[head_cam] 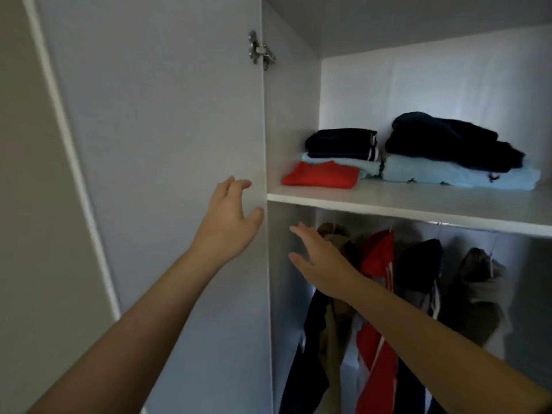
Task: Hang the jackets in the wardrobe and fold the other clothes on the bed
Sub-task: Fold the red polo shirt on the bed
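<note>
The white wardrobe stands open in front of me. My left hand (230, 222) is raised against the inner face of the open left door (167, 144), fingers loosely spread, holding nothing. My right hand (321, 264) reaches with straight fingers into the lower compartment, just left of the hanging jackets. Under the shelf hang several jackets: a tan one (334, 234), a red and white one (378, 255), a dark one (421, 267) and a grey one (481, 282). Folded clothes lie on the shelf (418, 201): a red piece (322, 174), light blue pieces (457, 174) and dark ones (343, 143).
A metal hinge (260, 52) joins the door to the wardrobe's side panel. A beige wall (27, 204) lies left of the door. The wardrobe's white back wall (418, 91) shows above the folded piles.
</note>
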`<state>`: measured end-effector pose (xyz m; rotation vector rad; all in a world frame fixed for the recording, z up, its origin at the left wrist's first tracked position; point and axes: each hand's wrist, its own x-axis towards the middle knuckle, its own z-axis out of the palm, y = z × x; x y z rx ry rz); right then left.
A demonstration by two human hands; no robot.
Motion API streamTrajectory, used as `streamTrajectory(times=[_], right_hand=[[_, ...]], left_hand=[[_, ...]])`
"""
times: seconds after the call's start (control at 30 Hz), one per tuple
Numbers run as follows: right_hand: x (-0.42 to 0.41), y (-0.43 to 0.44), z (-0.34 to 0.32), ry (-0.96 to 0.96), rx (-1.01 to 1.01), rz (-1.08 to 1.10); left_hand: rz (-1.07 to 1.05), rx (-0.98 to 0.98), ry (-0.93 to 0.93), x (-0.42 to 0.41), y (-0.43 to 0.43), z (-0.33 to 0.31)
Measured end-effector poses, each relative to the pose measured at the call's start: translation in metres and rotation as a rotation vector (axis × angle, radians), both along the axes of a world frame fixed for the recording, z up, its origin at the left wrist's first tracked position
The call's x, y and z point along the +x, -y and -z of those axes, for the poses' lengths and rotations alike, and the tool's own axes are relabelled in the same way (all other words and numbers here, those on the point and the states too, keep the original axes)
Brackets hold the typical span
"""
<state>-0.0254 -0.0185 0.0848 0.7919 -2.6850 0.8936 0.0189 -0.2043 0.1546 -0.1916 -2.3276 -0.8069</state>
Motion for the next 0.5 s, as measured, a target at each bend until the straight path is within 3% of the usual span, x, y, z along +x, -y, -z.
streamTrajectory(times=[0.17, 0.3, 0.4, 0.5], right_hand=[[0.072, 0.08, 0.014, 0.042, -0.123, -0.107], [0.108, 0.138, 0.023, 0.084, -0.253, -0.138], [0.125, 0.183, 0.037, 0.115, -0.325, -0.133], [0.132, 0.227, 0.05, 0.172, -0.386, -0.111]], left_hand=[[-0.085, -0.083, -0.087, 0.083, 0.055, -0.001], [-0.156, -0.089, -0.315, 0.118, 0.095, -0.003], [-0.204, 0.047, -0.504, 0.122, 0.129, -0.005], [-0.095, 0.296, -0.406, 0.108, 0.161, -0.005]])
